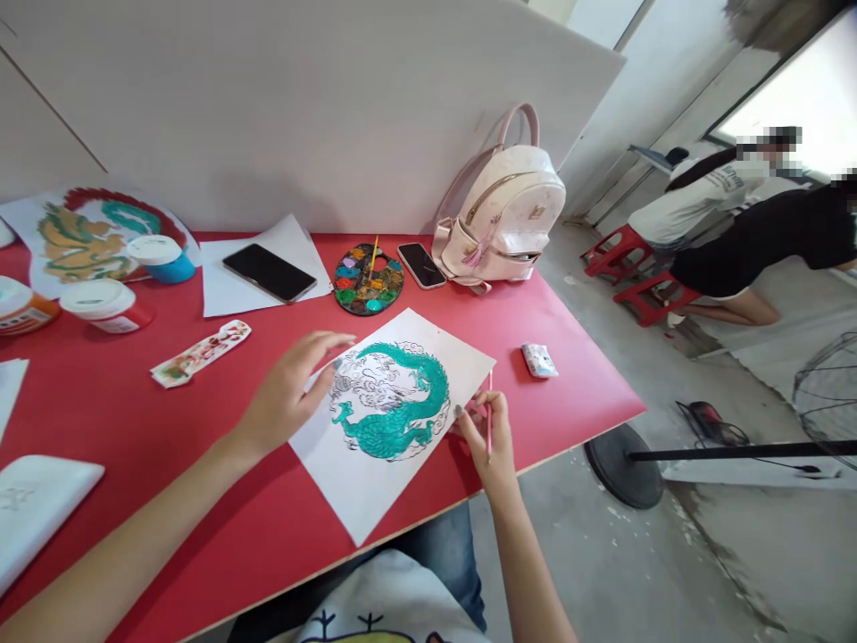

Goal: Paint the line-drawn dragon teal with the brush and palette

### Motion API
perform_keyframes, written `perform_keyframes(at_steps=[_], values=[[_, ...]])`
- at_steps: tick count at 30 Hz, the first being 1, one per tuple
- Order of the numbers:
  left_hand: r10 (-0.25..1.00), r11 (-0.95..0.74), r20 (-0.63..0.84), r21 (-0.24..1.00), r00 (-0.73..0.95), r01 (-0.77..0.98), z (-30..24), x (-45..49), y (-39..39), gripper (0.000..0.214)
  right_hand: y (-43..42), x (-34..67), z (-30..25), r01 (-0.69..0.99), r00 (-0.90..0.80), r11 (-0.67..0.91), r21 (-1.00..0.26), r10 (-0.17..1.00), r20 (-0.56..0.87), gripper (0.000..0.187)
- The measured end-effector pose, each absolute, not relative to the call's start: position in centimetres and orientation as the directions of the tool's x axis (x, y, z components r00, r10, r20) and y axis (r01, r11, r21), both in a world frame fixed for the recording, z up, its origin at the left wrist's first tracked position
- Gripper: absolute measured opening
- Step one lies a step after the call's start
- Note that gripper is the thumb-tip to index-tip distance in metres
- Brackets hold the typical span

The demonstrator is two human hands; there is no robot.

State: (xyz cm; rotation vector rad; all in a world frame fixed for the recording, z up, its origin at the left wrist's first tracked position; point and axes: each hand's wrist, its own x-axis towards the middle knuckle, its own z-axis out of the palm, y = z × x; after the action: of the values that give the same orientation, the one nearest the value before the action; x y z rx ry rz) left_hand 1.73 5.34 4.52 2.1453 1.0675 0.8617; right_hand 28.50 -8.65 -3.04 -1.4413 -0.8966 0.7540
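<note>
A white sheet (365, 478) with a teal-painted dragon in a circle lies on the red table (167, 429). My left hand (295, 388) rests on the sheet's upper left edge, fingers stretched flat. My right hand (486, 433) sits at the sheet's right edge, closed around a thin pink paintbrush (489, 415) held upright, a finger touching the paper.
A round paint palette (368, 279) with a brush, two phones (269, 272) (421, 264), a pink backpack (505, 214), paint jars (107, 305), a painted fan picture (87, 234) and a small packet (539, 360) lie about. People sit on red stools (636, 277) at right. A fan stand (622, 464) stands on the floor.
</note>
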Motion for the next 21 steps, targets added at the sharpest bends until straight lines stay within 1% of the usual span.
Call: perform_keyframes(at_steps=[2, 3, 6, 7, 8, 9, 11, 13, 16, 17, 19, 21], values=[[0.772, -0.573, 0.293, 0.704, 0.564, 0.419, 4.3, 2.5, 4.5, 0.038, -9.4, 28.6, -2.6, 0.09, 0.399, -0.056, -0.994, 0.917, -0.015, 0.034], [0.718, -0.628, 0.31, 0.674, 0.623, 0.388, 4.2, 3.0, 4.0, 0.038, -9.8, 28.9, -2.2, 0.134, 0.391, -0.078, -0.988, 0.92, -0.02, 0.033], [0.471, -0.812, 0.41, 0.548, 0.781, 0.202, 3.9, 5.0, 2.2, 0.036, -10.3, 30.8, -0.5, 0.363, 0.517, -0.121, -0.924, 0.851, 0.092, 0.032], [0.39, -0.851, 0.443, 0.508, 0.808, 0.132, 3.7, 5.8, 1.4, 0.035, -10.2, 31.6, 0.2, 0.405, 0.533, -0.11, -0.908, 0.835, 0.137, 0.03], [0.318, -0.882, 0.474, 0.466, 0.821, 0.072, 3.3, 6.8, 0.4, 0.033, -9.8, 32.2, 0.9, 0.422, 0.555, -0.065, -0.904, 0.807, 0.201, 0.029], [0.248, -0.905, 0.5, 0.426, 0.83, 0.013, 2.9, 7.9, -0.6, 0.032, -9.3, 32.6, 1.5, 0.426, 0.547, -0.003, -0.905, 0.797, 0.255, 0.029], [0.124, -0.92, 0.505, 0.382, 0.854, -0.093, 1.6, 10.4, -3.2, 0.021, -7.7, 32.7, 2.6, 0.413, 0.488, 0.115, -0.904, 0.81, 0.326, 0.029], [0.02, -0.89, 0.442, 0.416, 0.897, -0.185, 0.0, 13.1, -6.2, 0.012, -5.3, 31.8, 3.3, 0.383, 0.385, 0.188, -0.904, 0.858, 0.341, 0.03], [-0.153, -0.803, 0.34, 0.504, 0.928, -0.317, -2.2, 17.2, -10.3, 0.014, -0.8, 30.0, 3.4, 0.311, 0.189, 0.293, -0.904, 0.913, 0.361, 0.035], [-0.207, -0.785, 0.28, 0.525, 0.937, -0.33, -2.7, 18.4, -11.3, 0.016, 0.9, 29.5, 3.2, 0.295, 0.132, 0.318, -0.901, 0.921, 0.368, 0.038], [-0.272, -0.762, 0.138, 0.573, 0.952, -0.3, -3.3, 20.5, -12.3, 0.02, 4.4, 28.8, 2.6, 0.283, 0.065, 0.376, -0.882, 0.91, 0.409, 0.041], [-0.31, -0.714, 0.057, 0.645, 0.949, -0.272, -3.1, 22.1, -12.0, 0.024, 7.6, 28.4, 1.7, 0.334, 0.01, 0.427, -0.84, 0.89, 0.456, 0.048]])
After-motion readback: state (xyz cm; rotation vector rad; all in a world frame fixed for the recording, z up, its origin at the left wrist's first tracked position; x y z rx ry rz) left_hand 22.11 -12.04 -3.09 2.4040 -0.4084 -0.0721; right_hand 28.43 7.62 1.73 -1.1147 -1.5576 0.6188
